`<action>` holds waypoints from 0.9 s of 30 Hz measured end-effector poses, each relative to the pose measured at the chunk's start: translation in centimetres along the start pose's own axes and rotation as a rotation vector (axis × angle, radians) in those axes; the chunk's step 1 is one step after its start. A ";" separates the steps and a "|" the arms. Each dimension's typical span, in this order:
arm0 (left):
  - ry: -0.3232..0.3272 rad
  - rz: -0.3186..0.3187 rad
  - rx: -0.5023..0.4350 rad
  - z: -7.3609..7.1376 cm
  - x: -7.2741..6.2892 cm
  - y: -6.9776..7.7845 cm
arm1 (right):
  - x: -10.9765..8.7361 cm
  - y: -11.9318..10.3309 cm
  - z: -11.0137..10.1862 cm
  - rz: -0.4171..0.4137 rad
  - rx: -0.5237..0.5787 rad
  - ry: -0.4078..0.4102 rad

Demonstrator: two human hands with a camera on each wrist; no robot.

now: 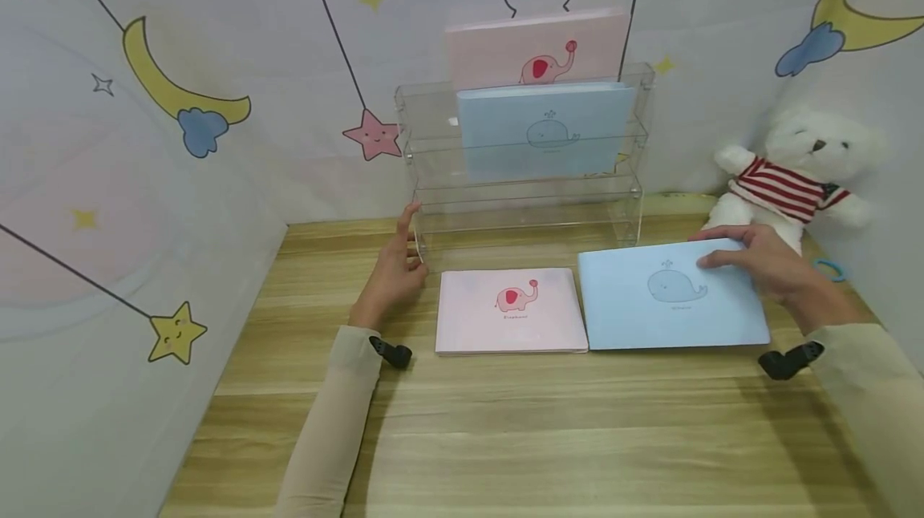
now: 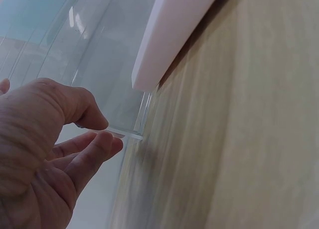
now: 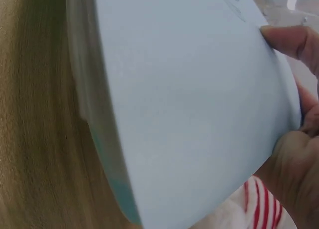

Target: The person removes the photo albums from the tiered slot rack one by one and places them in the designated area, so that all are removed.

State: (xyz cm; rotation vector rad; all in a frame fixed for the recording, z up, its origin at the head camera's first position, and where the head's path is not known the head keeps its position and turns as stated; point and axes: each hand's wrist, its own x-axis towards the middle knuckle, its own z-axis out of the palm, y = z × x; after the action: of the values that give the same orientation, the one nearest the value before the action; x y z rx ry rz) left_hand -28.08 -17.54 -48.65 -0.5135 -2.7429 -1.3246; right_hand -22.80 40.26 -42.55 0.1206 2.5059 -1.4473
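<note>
My right hand (image 1: 771, 265) holds a blue whale booklet (image 1: 628, 317) by its upper right edge, thumb on the cover and fingers behind. In the right wrist view this blue booklet (image 3: 189, 99) is tilted, its lower edges apart from each other. My left hand (image 1: 392, 284) pinches the left side panel of a clear acrylic rack (image 1: 520, 217) near its foot; the left wrist view shows thumb and fingers around the panel edge. Between the hands a pink elephant booklet (image 1: 476, 325) lies flat on the table, in front of the rack.
Upright in the rack stand another pink elephant booklet (image 1: 491, 53) at the back and another blue whale booklet (image 1: 505, 133) before it. A white teddy bear (image 1: 780, 181) in a striped shirt sits at right, near a small blue ring (image 1: 828, 269). Patterned cloth walls enclose the wooden table (image 1: 549, 438).
</note>
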 end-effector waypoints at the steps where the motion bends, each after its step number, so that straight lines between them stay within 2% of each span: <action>1: 0.000 0.000 0.001 0.0 0.0 0.0 | 0.1 0.0 0.0 0.002 -0.018 0.000; 8: 0.010 0.005 -0.003 0.0 0.0 -0.1 | 1.2 -0.1 0.2 0.024 -0.145 -0.016; 18: 0.015 -0.001 -0.009 0.2 0.1 0.0 | 2.6 0.1 0.8 0.075 -0.183 -0.086; 27: 0.014 0.003 0.001 0.1 0.1 0.1 | 2.7 0.1 1.1 0.045 -0.260 -0.097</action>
State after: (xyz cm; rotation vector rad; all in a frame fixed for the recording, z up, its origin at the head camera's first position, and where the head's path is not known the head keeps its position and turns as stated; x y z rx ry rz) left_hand -28.08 -17.39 -48.63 -0.5055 -2.7306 -1.3208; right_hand -25.23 39.20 -43.86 0.0569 2.5656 -1.0722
